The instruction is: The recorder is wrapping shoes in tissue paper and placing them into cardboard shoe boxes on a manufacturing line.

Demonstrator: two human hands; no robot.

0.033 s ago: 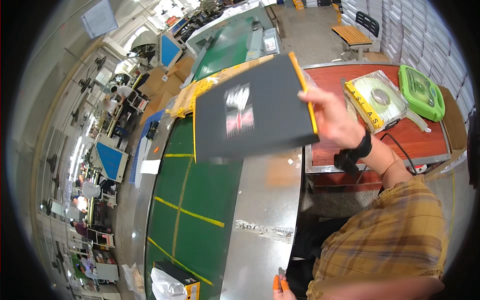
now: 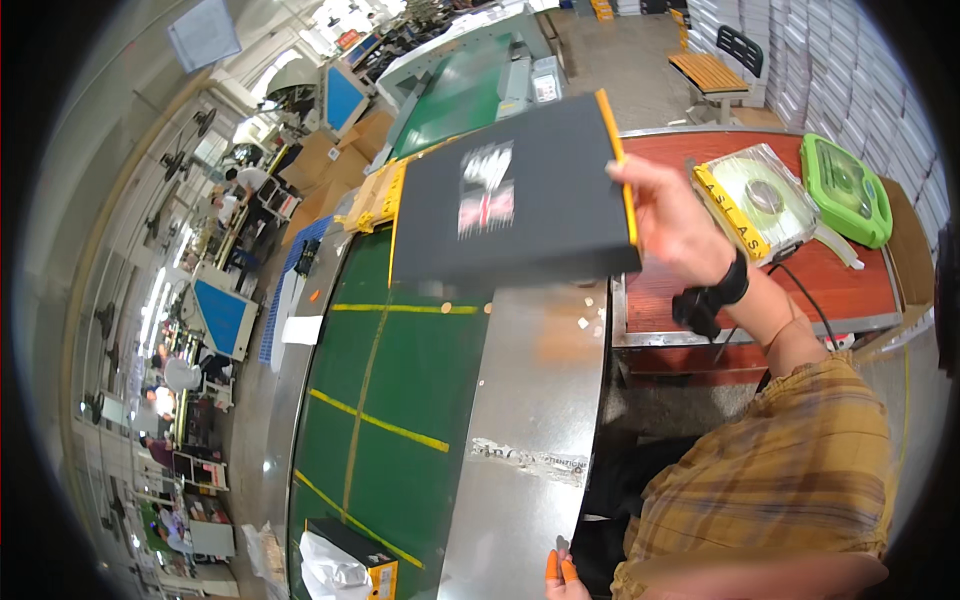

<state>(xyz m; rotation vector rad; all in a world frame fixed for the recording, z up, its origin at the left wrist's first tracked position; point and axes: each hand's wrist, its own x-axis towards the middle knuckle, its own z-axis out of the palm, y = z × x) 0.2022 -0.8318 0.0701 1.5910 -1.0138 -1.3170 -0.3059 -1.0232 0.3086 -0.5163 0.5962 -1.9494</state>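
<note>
Overhead, right hand [image 2: 668, 222] grips dark flat box [image 2: 510, 200] (orange-edged) above green conveyor [image 2: 380, 400]

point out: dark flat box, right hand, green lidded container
dark flat box [image 2: 510, 200], head view, middle of its dark top face
right hand [image 2: 672, 222], head view, back of the hand
green lidded container [image 2: 845, 190], head view, lid centre

The right hand [image 2: 668, 218] is raised, the arm stretched forward from a checked yellow sleeve, fingers closed in a grip – a black strap sits on the wrist. The left hand [image 2: 562, 578] shows only at the lower edge – two orange-tipped fingers.
</note>
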